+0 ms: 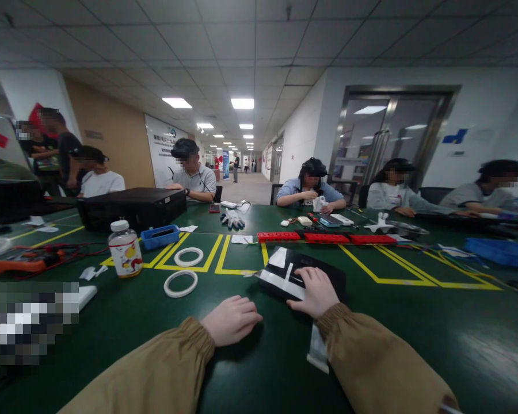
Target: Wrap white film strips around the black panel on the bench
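My left hand [231, 319] rests on the green table [133, 322], fingers curled loosely, with nothing visible in it. My right hand [314, 292] lies flat, fingers stretched out, on a black flat device [323, 269] that has white strips of paper or tape across it. A clear plastic strip [317, 348] lies beside my right sleeve. Both sleeves are tan.
Two white rings [181, 283] [189, 256], a labelled bottle [125, 249], a blue tray [159, 236], a black box [132, 208] and an orange meter [19, 263] sit at the left. Red strips [326, 237] and gloves [232, 218] lie farther back. Several people sit around the table.
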`<act>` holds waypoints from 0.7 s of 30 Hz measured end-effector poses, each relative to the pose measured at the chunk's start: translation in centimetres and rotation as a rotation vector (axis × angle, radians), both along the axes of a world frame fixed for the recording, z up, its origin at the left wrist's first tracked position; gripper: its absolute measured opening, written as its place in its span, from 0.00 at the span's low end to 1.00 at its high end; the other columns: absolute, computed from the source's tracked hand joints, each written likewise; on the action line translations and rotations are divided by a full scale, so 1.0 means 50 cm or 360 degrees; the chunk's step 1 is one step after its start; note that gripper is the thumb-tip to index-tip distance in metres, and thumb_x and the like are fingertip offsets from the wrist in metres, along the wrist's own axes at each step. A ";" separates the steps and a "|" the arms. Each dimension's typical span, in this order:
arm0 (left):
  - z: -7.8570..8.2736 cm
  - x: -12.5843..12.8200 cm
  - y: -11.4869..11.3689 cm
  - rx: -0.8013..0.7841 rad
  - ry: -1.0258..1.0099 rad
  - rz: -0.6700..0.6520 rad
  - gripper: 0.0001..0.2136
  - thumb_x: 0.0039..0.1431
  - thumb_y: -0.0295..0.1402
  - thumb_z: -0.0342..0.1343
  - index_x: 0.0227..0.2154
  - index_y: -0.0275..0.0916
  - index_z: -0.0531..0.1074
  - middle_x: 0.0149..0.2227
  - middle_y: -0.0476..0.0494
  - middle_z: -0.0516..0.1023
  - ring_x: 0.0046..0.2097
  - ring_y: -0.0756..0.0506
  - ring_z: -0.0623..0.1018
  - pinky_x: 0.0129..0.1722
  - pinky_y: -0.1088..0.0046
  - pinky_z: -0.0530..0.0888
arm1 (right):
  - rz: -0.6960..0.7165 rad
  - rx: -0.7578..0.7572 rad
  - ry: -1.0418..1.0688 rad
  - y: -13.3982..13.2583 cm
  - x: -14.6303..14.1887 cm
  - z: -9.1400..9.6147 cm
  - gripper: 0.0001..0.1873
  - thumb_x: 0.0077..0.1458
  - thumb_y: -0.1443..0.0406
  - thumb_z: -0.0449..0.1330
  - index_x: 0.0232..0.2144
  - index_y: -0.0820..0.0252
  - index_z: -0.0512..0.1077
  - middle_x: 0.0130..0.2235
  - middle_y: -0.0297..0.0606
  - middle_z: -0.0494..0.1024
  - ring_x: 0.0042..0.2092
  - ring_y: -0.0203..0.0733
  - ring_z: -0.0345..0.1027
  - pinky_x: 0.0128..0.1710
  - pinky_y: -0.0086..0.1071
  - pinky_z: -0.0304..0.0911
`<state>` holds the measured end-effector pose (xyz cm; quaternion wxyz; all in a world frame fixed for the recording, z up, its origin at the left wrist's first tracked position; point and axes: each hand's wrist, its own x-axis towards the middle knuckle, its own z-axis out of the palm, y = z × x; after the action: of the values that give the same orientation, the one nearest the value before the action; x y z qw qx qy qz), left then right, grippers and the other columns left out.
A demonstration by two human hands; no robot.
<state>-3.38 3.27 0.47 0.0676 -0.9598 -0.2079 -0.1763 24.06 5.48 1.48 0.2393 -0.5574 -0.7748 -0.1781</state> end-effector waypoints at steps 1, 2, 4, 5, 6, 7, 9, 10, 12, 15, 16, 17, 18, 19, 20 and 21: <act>0.000 0.000 0.000 0.0006 0.0017 0.0011 0.10 0.61 0.29 0.45 0.42 0.42 0.68 0.36 0.48 0.72 0.38 0.48 0.70 0.36 0.71 0.62 | -0.0071 0.0031 -0.0014 0.006 0.020 0.003 0.33 0.32 0.51 0.65 0.41 0.62 0.66 0.40 0.43 0.67 0.45 0.50 0.58 0.50 0.42 0.50; 0.000 0.000 0.000 0.0009 0.0030 0.0021 0.10 0.61 0.29 0.45 0.42 0.42 0.68 0.36 0.48 0.72 0.38 0.48 0.70 0.35 0.71 0.62 | -0.0149 0.0061 -0.0025 0.012 0.041 0.004 0.32 0.33 0.51 0.64 0.40 0.62 0.66 0.40 0.44 0.67 0.45 0.51 0.58 0.50 0.42 0.51; 0.000 0.000 0.000 0.0009 0.0042 0.0027 0.09 0.61 0.29 0.45 0.42 0.42 0.68 0.35 0.48 0.72 0.37 0.48 0.70 0.34 0.71 0.61 | -0.0329 0.0115 -0.0046 0.022 0.085 0.005 0.31 0.36 0.50 0.63 0.40 0.62 0.66 0.40 0.44 0.67 0.44 0.51 0.59 0.47 0.41 0.52; 0.000 -0.001 0.000 0.0007 0.0042 0.0028 0.09 0.61 0.29 0.45 0.42 0.42 0.68 0.35 0.48 0.72 0.37 0.48 0.70 0.34 0.71 0.61 | -0.0433 0.0133 -0.0052 0.026 0.107 0.005 0.31 0.37 0.49 0.63 0.39 0.63 0.65 0.39 0.45 0.67 0.44 0.51 0.59 0.46 0.40 0.53; -0.001 -0.001 0.000 0.0006 0.0042 0.0031 0.09 0.61 0.29 0.45 0.42 0.42 0.68 0.36 0.49 0.72 0.37 0.49 0.70 0.34 0.71 0.61 | -0.0544 0.0144 -0.0054 0.028 0.130 0.004 0.31 0.37 0.49 0.62 0.39 0.63 0.65 0.39 0.45 0.67 0.43 0.52 0.59 0.44 0.40 0.53; -0.001 -0.001 0.001 0.0003 0.0040 0.0036 0.09 0.61 0.29 0.45 0.42 0.42 0.68 0.36 0.49 0.72 0.37 0.49 0.70 0.34 0.71 0.61 | -0.0658 0.0147 -0.0051 0.029 0.152 0.003 0.31 0.38 0.48 0.62 0.39 0.63 0.65 0.38 0.45 0.67 0.42 0.52 0.60 0.42 0.39 0.54; 0.000 -0.001 0.000 -0.0005 0.0037 0.0039 0.10 0.61 0.29 0.45 0.42 0.43 0.68 0.36 0.49 0.72 0.37 0.49 0.70 0.34 0.71 0.61 | -0.0870 0.0122 -0.0025 0.028 0.198 0.003 0.32 0.39 0.46 0.61 0.40 0.65 0.65 0.37 0.47 0.67 0.41 0.53 0.60 0.39 0.39 0.54; 0.000 -0.001 0.000 -0.0011 0.0037 0.0041 0.10 0.61 0.29 0.45 0.42 0.43 0.68 0.37 0.49 0.72 0.38 0.49 0.71 0.34 0.72 0.61 | -0.0965 0.0100 -0.0001 0.026 0.221 0.002 0.33 0.40 0.46 0.60 0.40 0.65 0.65 0.37 0.48 0.67 0.41 0.54 0.60 0.38 0.39 0.54; 0.002 -0.001 -0.001 -0.0022 0.0037 0.0045 0.10 0.62 0.30 0.45 0.41 0.43 0.68 0.37 0.50 0.72 0.38 0.49 0.71 0.34 0.72 0.62 | -0.1107 0.0040 0.0073 0.019 0.265 0.002 0.35 0.42 0.44 0.58 0.42 0.67 0.65 0.38 0.51 0.67 0.40 0.56 0.60 0.36 0.39 0.53; 0.003 -0.001 -0.002 -0.0033 0.0039 0.0050 0.10 0.61 0.30 0.45 0.41 0.43 0.69 0.37 0.49 0.72 0.38 0.49 0.71 0.35 0.72 0.62 | -0.1293 -0.0053 0.0206 0.005 0.323 0.000 0.36 0.44 0.42 0.54 0.42 0.68 0.66 0.39 0.56 0.66 0.41 0.60 0.60 0.34 0.40 0.51; 0.003 -0.001 -0.002 -0.0036 0.0039 0.0048 0.10 0.61 0.30 0.45 0.41 0.43 0.69 0.37 0.49 0.72 0.38 0.49 0.71 0.35 0.72 0.62 | -0.1363 -0.0068 0.0235 0.001 0.340 -0.001 0.36 0.45 0.42 0.53 0.42 0.68 0.66 0.39 0.57 0.66 0.41 0.60 0.60 0.34 0.40 0.50; 0.003 -0.001 -0.002 -0.0038 0.0039 0.0046 0.10 0.61 0.29 0.45 0.41 0.43 0.69 0.37 0.49 0.72 0.38 0.49 0.71 0.35 0.72 0.63 | -0.1441 -0.0070 0.0256 -0.004 0.354 -0.003 0.37 0.45 0.41 0.52 0.42 0.68 0.66 0.39 0.58 0.66 0.41 0.61 0.60 0.34 0.40 0.49; 0.002 -0.001 -0.002 -0.0039 0.0036 0.0046 0.10 0.61 0.29 0.45 0.41 0.43 0.69 0.37 0.49 0.72 0.38 0.49 0.71 0.35 0.72 0.63 | -0.1524 -0.0063 0.0271 -0.008 0.368 -0.006 0.37 0.46 0.41 0.51 0.43 0.68 0.67 0.39 0.58 0.66 0.42 0.61 0.59 0.34 0.41 0.49; 0.001 -0.001 -0.001 -0.0042 0.0034 0.0044 0.10 0.61 0.29 0.45 0.41 0.43 0.69 0.37 0.49 0.72 0.38 0.49 0.71 0.35 0.72 0.63 | -0.1603 -0.0066 0.0288 -0.011 0.382 -0.009 0.37 0.46 0.40 0.51 0.43 0.68 0.67 0.39 0.58 0.66 0.42 0.61 0.59 0.34 0.41 0.48; 0.000 -0.001 0.000 -0.0045 0.0030 0.0045 0.10 0.61 0.29 0.45 0.41 0.43 0.69 0.37 0.49 0.72 0.38 0.49 0.71 0.35 0.72 0.63 | -0.1672 -0.0077 0.0309 -0.014 0.396 -0.014 0.38 0.46 0.40 0.50 0.43 0.68 0.67 0.39 0.58 0.65 0.42 0.61 0.59 0.34 0.41 0.48; -0.001 -0.001 0.000 -0.0048 0.0026 0.0048 0.10 0.61 0.29 0.46 0.41 0.43 0.69 0.37 0.49 0.72 0.38 0.49 0.71 0.35 0.73 0.64 | -0.1742 -0.0091 0.0339 -0.016 0.411 -0.021 0.39 0.45 0.39 0.49 0.43 0.68 0.67 0.39 0.58 0.65 0.42 0.62 0.59 0.34 0.41 0.47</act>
<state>-3.42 3.28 0.45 0.0575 -0.9588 -0.2243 -0.1644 44.61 4.70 0.43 0.1738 -0.8995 -0.3484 -0.1981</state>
